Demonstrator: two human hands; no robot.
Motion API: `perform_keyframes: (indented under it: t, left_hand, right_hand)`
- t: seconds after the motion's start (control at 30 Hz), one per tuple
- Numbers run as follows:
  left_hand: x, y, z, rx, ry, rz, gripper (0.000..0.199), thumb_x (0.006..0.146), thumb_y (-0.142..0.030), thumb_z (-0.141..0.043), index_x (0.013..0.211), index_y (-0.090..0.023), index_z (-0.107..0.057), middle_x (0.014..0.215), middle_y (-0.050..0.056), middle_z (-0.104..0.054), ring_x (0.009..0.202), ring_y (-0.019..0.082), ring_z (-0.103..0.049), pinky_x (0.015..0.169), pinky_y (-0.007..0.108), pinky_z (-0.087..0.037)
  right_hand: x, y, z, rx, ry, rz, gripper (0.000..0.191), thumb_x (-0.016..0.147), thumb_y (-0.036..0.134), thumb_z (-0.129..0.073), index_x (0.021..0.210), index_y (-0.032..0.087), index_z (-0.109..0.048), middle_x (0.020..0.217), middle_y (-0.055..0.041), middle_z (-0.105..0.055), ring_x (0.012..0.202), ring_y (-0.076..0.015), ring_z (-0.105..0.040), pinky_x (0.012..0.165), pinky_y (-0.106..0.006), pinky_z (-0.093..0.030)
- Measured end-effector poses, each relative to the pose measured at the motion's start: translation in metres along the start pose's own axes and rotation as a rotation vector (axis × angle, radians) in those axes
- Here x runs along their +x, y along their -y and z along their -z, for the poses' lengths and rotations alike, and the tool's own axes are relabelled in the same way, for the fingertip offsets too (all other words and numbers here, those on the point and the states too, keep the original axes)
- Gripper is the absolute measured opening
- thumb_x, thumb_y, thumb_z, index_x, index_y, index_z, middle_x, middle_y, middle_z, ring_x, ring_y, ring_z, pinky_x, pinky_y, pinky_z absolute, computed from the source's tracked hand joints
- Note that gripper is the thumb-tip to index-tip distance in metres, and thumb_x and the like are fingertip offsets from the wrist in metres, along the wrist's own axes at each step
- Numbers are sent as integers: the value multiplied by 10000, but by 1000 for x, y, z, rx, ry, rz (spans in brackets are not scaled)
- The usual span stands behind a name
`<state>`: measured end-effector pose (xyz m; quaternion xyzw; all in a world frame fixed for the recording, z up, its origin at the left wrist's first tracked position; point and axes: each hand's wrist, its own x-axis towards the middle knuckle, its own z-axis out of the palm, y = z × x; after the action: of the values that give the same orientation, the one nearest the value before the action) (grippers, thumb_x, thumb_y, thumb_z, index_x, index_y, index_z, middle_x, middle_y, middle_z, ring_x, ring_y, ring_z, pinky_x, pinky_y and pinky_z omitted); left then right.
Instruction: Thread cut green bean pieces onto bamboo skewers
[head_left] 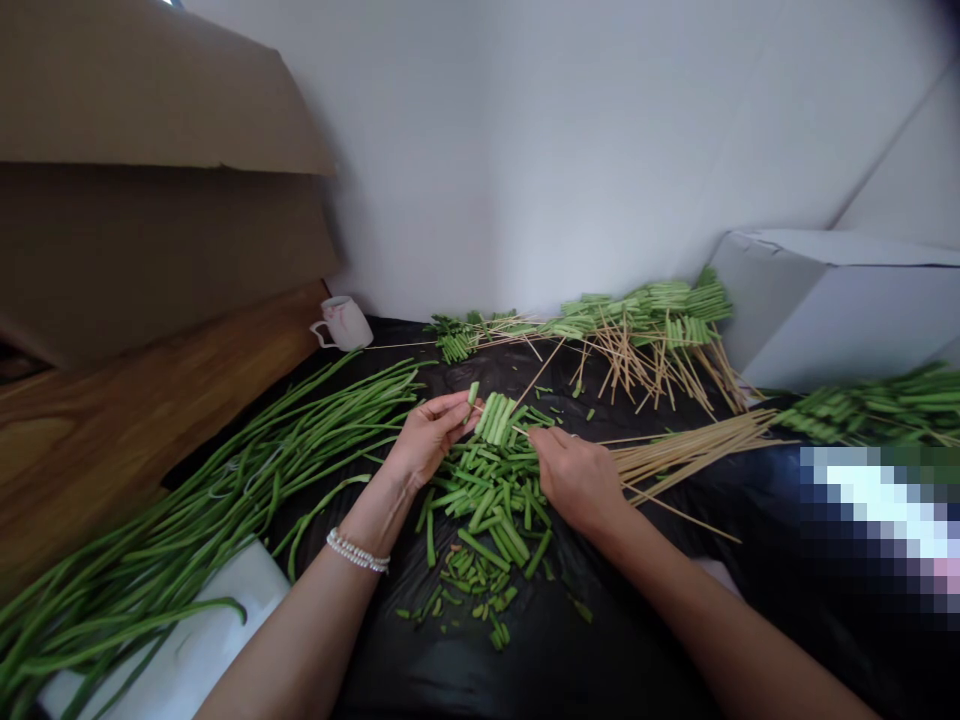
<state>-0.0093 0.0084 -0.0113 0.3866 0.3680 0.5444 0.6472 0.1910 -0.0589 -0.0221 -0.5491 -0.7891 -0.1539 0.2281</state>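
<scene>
"What have your hands got right now?"

"My left hand [427,437] is closed in a pinch on a short cut piece of yardlong bean [473,393], held between thumb and fingers. My right hand [577,480] grips a thin wooden skewer [519,431] between its fingertips. A tight row of bean pieces [493,418] seems threaded on it, lying side by side like a small green raft."

"Where is all that?"

"Between my hands, just above a loose heap of cut bean pieces [491,510] on black plastic sheeting [600,640]. The pieces are glossy, ridged little tubes with blunt ends."

"And around you?"

"On my left lies a long tangle of whole beans [150,510], thin and bendy, partly over a white sheet [195,630]. On my right is a fan of bare skewers [675,465]. Ahead, against the wall, is a jumbled pile of finished bean skewers [645,310]. A white mug [341,323] with pink marks stands at the edge of a grainy wooden board [112,440]. A cardboard box [150,100] looms on the left and a white box [825,310] on the right. A beaded bracelet [358,550] circles my left wrist."
</scene>
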Motion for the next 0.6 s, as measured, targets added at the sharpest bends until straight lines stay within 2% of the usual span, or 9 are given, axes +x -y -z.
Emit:
perform_keyframes:
  t: [0.2,0.3,0.43,0.6]
  left_hand:
    - [-1,3,-1,28,-11,-1,312,609,-175,-828,903,-126,-734,887,73,-749,811,140,-683,821,257,-533]
    - [-2,0,-3,-4,-28,41,308,614,-168,-825,903,-133,-724,872,62,-742,779,124,-675,771,235,-537]
    - [-2,-3,-2,-34,-56,139,195,641,-169,-808,802,-128,-706,796,47,-720,717,105,-656,692,210,-528]
    - [-1,-2,2,-29,-21,145,196,634,-168,-814,788,-115,-705,728,32,-683,694,95,-628,692,202,-506]
  right_hand:
    - [0,1,-1,7,17,-4,228,881,142,-431,933,197,-646,740,-5,-629,623,-124,-533,563,-275,-252]
    - [0,1,1,12,5,1,239,878,136,-426,946,198,-647,743,-6,-633,618,-119,-528,567,-272,-257]
    - [1,1,3,20,-14,9,243,881,138,-422,948,199,-647,742,-4,-632,626,-124,-530,572,-272,-259]
    - [-1,1,1,16,-5,2,239,878,137,-424,941,194,-648,736,-6,-627,629,-128,-529,572,-272,-251]
